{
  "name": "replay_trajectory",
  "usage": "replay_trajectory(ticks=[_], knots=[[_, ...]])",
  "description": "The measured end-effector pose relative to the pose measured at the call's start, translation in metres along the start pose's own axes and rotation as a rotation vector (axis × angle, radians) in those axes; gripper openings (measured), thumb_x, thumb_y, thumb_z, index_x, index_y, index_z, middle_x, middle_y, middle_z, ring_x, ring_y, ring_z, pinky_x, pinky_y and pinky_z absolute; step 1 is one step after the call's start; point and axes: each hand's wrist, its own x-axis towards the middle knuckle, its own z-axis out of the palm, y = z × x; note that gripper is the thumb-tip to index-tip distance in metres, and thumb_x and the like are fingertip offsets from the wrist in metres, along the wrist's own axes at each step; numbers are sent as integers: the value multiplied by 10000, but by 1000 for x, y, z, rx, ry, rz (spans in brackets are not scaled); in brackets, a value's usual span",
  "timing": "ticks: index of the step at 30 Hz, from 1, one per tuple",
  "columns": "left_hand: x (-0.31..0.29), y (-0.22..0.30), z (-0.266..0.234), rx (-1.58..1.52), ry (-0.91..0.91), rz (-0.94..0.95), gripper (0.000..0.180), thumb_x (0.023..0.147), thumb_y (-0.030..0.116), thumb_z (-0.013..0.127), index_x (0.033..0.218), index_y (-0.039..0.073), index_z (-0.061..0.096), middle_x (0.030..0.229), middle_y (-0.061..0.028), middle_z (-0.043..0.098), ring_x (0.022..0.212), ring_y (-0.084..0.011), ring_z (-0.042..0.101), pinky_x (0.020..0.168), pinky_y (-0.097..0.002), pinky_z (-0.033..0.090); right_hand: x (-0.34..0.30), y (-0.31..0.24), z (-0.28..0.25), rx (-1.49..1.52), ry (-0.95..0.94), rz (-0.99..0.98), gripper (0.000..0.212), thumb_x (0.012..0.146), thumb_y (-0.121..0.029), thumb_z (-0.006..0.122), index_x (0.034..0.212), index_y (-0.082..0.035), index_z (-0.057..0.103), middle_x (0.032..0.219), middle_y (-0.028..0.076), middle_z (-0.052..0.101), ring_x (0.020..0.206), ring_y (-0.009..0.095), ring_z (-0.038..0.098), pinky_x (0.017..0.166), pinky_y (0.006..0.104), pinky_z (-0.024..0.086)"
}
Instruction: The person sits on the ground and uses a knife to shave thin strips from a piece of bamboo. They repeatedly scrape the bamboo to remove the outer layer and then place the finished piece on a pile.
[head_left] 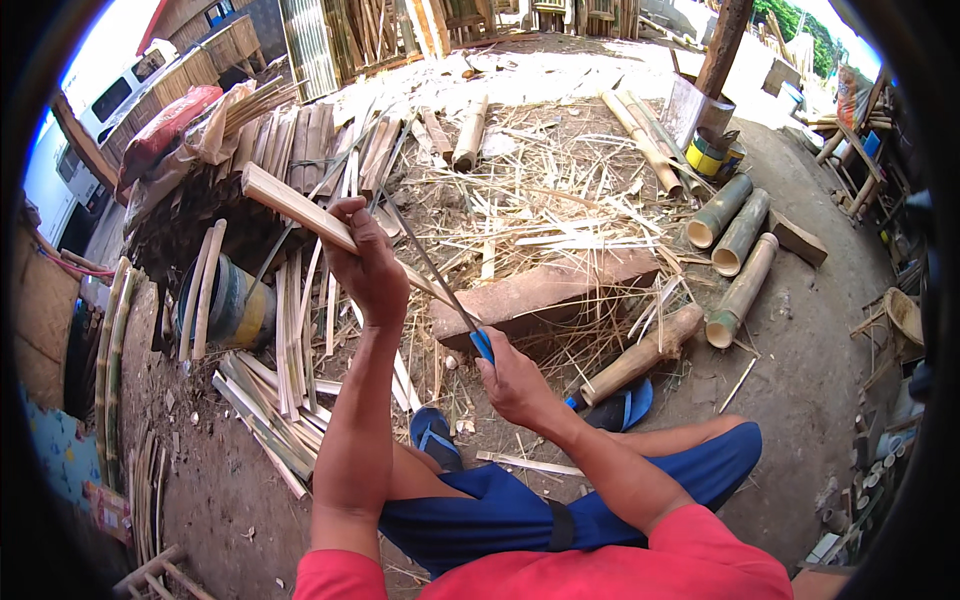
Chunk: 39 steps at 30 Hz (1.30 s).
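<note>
My left hand point(370, 262) is raised and closed around a pale split bamboo piece point(295, 207). The piece slants from the upper left down toward the wooden block point(555, 292). In my right hand point(520, 382) is the blue handle of a long thin knife point(432, 263). Its blade points up and to the left, crossing near the bamboo's lower end; whether the two touch I cannot tell. The block lies on the ground just beyond my right hand, with bamboo shavings point(560, 215) around it.
Several split strips point(265, 415) lie at the left beside a bucket point(245, 305). Cut bamboo tubes point(745, 290) rest at the right, near a short log point(645, 352). Further off stand a wooden post point(724, 48) and a yellow-banded can point(706, 152). Stacked bamboo slats point(310, 140) lie at the far left.
</note>
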Motion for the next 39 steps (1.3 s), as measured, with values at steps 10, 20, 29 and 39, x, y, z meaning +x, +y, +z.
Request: replay_trajectory(ticks=[10, 20, 29, 39], knots=[[-3, -5, -9, 53, 78, 52, 166, 1040, 185, 495, 1105, 34, 511, 659, 28, 385, 537, -52, 330, 483, -234, 284, 34, 15, 22, -61, -106, 77, 339, 960, -229, 576, 1191, -21, 441, 836, 314, 655, 811, 521, 636, 705, 591, 497], [-1, -2, -18, 61, 80, 24, 168, 1050, 207, 472, 1113, 52, 486, 660, 30, 385, 546, -47, 330, 490, -228, 251, 51, 54, 37, -227, -232, 371, 314, 979, -272, 563, 1153, -40, 442, 821, 282, 667, 813, 515, 643, 694, 597, 503], [0, -9, -20, 51, 95, 18, 356, 1055, 322, 488, 1221, 15, 415, 661, 11, 417, 539, -49, 368, 479, -222, 283, 23, 137, 56, -431, -211, 579, 310, 970, -272, 559, 1172, -56, 466, 880, 272, 675, 860, 506, 647, 731, 581, 497], [9, -9, -23, -137, -73, -88, 501, 1063, 408, 466, 1289, -30, 555, 777, -67, 658, 717, -124, 619, 729, -284, 496, 5, 97, 28, -123, -75, 561, 382, 1000, -415, 530, 1110, -51, 498, 890, 319, 660, 936, 537, 616, 796, 601, 460]])
